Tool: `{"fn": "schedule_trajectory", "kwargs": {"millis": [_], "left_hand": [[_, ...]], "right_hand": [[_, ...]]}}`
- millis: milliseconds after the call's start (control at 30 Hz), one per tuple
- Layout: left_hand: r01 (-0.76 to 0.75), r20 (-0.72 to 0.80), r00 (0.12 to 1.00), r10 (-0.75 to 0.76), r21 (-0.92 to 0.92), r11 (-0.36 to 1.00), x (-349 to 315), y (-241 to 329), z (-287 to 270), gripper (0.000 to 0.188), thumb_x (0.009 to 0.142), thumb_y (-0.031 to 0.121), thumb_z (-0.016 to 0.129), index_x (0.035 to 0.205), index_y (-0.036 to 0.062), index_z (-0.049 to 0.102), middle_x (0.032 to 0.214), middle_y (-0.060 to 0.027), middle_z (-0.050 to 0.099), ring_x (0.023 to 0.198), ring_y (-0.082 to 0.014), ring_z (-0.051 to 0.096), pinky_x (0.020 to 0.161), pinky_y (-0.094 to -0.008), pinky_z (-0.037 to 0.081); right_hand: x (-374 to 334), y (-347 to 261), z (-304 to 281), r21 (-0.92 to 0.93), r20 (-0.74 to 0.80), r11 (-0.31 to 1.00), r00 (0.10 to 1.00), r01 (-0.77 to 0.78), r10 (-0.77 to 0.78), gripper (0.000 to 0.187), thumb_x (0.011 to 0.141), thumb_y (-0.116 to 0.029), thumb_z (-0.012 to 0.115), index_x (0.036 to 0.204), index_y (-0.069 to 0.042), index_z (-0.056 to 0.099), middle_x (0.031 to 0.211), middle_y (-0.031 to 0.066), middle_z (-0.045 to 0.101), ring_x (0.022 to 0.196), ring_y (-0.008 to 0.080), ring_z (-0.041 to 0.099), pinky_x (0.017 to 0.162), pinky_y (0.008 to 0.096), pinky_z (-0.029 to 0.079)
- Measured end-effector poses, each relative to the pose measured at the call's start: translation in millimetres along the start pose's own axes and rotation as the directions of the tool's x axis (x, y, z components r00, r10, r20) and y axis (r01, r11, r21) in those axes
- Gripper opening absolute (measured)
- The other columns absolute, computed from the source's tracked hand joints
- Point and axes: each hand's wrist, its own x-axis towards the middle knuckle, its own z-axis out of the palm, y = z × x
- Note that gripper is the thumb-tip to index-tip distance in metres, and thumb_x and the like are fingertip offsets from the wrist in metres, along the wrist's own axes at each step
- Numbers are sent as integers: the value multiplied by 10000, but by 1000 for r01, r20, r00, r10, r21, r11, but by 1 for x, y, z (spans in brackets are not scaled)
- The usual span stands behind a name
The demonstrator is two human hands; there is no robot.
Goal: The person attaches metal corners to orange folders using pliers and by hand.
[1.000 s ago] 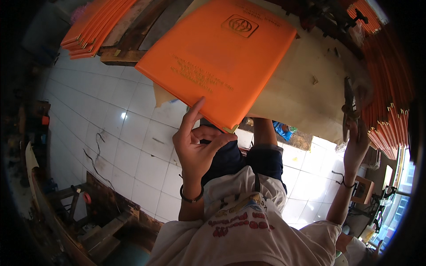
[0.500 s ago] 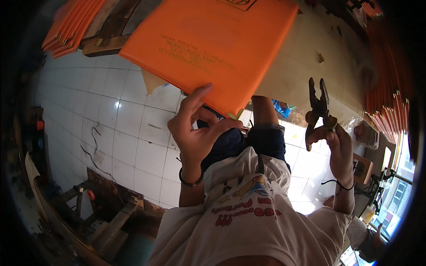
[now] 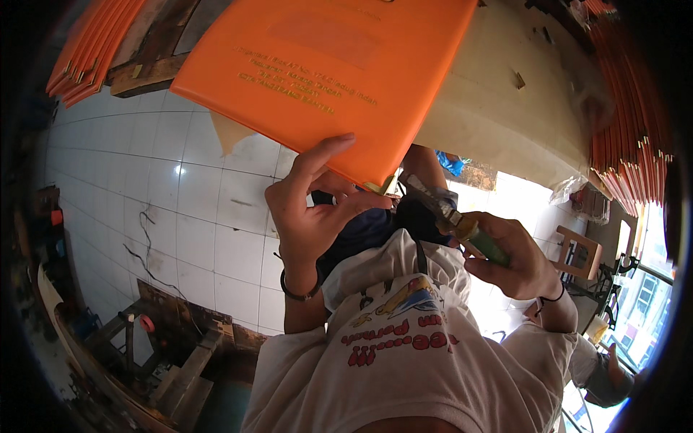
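A large orange folder point(image 3: 310, 65) with gold lettering lies at the top, its near corner reaching over the table edge. My left hand point(image 3: 307, 209) pinches that corner, index finger on the cover and thumb beside a small gold metal corner piece point(image 3: 382, 185). My right hand point(image 3: 512, 252) is wrapped round a pair of pliers point(image 3: 444, 211) with green-covered handles. The jaws point up and left, close to the metal corner. Whether they touch it I cannot tell.
Tan sheeting covers the table point(image 3: 491, 94), with a loose gold metal corner point(image 3: 519, 81) on it. Stacks of orange folders stand at the right point(image 3: 628, 137) and upper left point(image 3: 94, 54). A wooden beam point(image 3: 148, 76) is beside the folder; a cord point(image 3: 148, 252) lies on the tiled floor.
My right hand has brought the pliers left and down, from upright at the right to near the folder's corner. The left hand keeps its pinch there. The view has shifted slightly.
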Motion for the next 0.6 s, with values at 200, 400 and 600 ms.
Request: {"fn": "schedule_trajectory", "kwargs": {"millis": [200, 400, 600], "left_hand": [[-28, -36, 999, 28, -4, 1000, -1, -13, 2, 633, 651, 222, 923, 1201, 38, 668, 902, -24, 774, 662, -102, 727, 598, -184, 522], [-112, -14, 994, 112, 48, 993, -3, -24, -2, 606, 637, 256, 928, 1153, 45, 691, 1040, -41, 767, 696, -90, 721, 507, -192, 438], [-117, -10, 993, 117, 39, 992, 0, -22, -5, 601, 635, 281, 942, 1142, 64, 702, 1047, -45, 767, 689, -83, 714, 495, -204, 409]], "right_hand": [[5, -8, 6, -122, -41, 989, 995, 89, -94, 489, 851, -16, 692, 1320, 19, 563, 793, 142, 662, 671, 268, 634, 633, 360, 493], [6, -12, 2, -210, 5, 978, 1000, 3, -2, 348, 825, -11, 707, 1161, 23, 623, 729, 142, 639, 632, 293, 637, 577, 373, 477], [9, -21, 2, -247, -13, 969, 1000, 13, -17, 337, 800, 16, 708, 1127, 26, 626, 734, 143, 649, 620, 311, 650, 554, 382, 480]]}}
